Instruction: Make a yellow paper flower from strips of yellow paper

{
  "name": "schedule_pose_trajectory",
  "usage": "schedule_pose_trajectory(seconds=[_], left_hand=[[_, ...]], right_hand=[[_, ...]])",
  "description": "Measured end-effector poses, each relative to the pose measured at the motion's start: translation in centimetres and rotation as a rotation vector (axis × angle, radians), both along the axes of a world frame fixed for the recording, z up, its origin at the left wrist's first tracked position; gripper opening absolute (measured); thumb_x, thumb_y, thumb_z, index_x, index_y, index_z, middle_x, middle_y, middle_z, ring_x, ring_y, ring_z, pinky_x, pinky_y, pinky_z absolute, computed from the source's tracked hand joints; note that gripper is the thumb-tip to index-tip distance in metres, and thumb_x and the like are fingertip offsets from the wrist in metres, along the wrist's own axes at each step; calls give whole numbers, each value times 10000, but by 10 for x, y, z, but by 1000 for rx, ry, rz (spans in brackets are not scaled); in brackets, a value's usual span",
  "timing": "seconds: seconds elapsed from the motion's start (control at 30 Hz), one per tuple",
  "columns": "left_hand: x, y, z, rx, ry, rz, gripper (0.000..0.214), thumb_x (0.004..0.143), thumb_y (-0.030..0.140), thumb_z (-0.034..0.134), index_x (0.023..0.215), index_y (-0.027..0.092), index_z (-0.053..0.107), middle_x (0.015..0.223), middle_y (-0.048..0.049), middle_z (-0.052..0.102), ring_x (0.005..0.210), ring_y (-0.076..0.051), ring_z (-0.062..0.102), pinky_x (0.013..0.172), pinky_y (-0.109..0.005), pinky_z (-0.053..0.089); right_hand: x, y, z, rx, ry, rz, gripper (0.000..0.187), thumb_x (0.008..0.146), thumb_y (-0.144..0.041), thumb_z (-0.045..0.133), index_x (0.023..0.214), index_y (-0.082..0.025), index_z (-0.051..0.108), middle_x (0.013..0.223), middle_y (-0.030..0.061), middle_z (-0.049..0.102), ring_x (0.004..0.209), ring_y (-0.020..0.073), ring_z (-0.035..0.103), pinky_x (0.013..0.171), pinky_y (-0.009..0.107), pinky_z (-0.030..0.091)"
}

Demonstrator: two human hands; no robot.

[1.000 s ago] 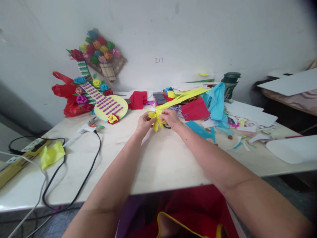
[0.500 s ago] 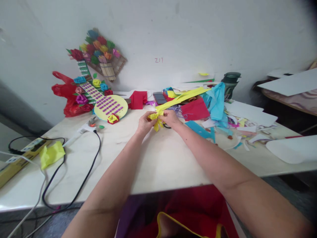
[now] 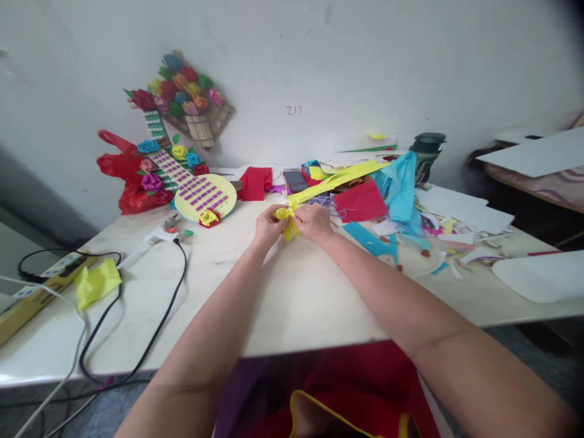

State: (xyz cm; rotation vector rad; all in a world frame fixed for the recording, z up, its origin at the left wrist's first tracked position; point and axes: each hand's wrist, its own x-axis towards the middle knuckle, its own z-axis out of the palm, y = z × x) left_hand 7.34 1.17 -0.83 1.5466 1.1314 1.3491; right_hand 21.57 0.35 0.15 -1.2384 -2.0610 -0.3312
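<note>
Between my hands, over the middle of the table, is a yellow crepe paper flower [image 3: 287,227] with petals sticking out. My left hand [image 3: 270,226] pinches it from the left, thumb and fingers closed. Pressed against its right side, my right hand [image 3: 314,222] is also closed, and its fingers partly cover the flower. Just behind the hands, a long yellow paper strip [image 3: 337,181] runs up to the right; I cannot tell whether it joins the flower. A red paper piece [image 3: 360,201] lies to the right of the strip.
At the left back a paper-flower-trimmed guitar craft [image 3: 205,198] leans near a red plastic bag [image 3: 121,176]. A glue gun [image 3: 165,234] and its black cord lie in front, near a power strip [image 3: 45,286]. Blue crepe paper [image 3: 401,185], scraps and a dark bottle [image 3: 426,155] crowd the right.
My right hand has turned inward over the flower, its fingers now curled more and hiding more of its right side. The left hand keeps its hold almost unmoved.
</note>
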Motion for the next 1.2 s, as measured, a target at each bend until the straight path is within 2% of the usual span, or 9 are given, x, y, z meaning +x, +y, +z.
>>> schedule_pose_trajectory(seconds=[0.17,0.37,0.47,0.6,0.7,0.8,0.97,1.1,1.2], left_hand=[[0,-4,4,-31,-50,-24,423,546,209,643,965,164,604,647,28,563,555,-90,543,475,-190,459],[-1,-4,4,18,-35,-51,497,560,238,658,1047,170,583,655,30,556,544,-78,527,475,-186,455],[-1,-4,3,30,-32,-57,500,565,245,661,1051,171,576,672,24,563,552,-80,531,482,-188,457],[-1,-4,4,36,-9,-42,414,566,238,655,969,167,590,661,21,559,558,-88,537,483,-190,454],[-1,-5,4,40,-10,-43,397,568,225,648,957,176,586,666,21,554,562,-88,536,487,-187,452],[0,-5,5,16,-6,-69,408,568,224,637,969,183,578,698,16,551,589,-101,541,498,-205,466],[-6,-7,8,24,-2,-130,485,563,232,631,1041,204,558,892,-25,594,696,-139,570,573,-253,480],[-13,-6,15,49,-170,-100,416,653,341,572,1053,226,562,1089,-55,598,883,-180,585,688,-287,465],[-18,-3,17,-51,-163,-27,424,653,492,579,926,170,622,931,-88,660,820,-196,596,677,-306,452]], right_hand=[[3,0,2,100,-129,80,254,812,-183,409,677,-154,622,688,81,614,689,172,499,660,302,281],[3,5,-2,56,103,47,159,772,-234,497,776,-174,644,906,78,601,816,181,532,640,278,346],[3,9,-3,11,251,85,143,724,-218,545,822,-195,647,1008,64,569,859,175,544,656,270,394],[3,14,-5,-45,366,166,111,687,-204,573,767,-188,648,1072,69,531,939,187,535,706,290,438],[3,17,-7,-37,413,180,80,676,-180,574,708,-187,647,1084,71,529,982,198,519,760,317,445],[3,17,-8,-28,421,161,88,688,-173,569,679,-186,656,1125,70,531,940,192,522,779,325,443],[3,17,-7,-43,381,163,88,698,-182,585,683,-187,672,1169,60,537,864,170,513,771,310,439],[6,20,-5,-97,400,255,74,684,-155,590,691,-186,657,1161,62,537,838,155,516,767,313,443],[5,20,-4,-121,406,349,69,675,-128,585,684,-174,637,1171,81,512,860,159,524,778,328,445]])
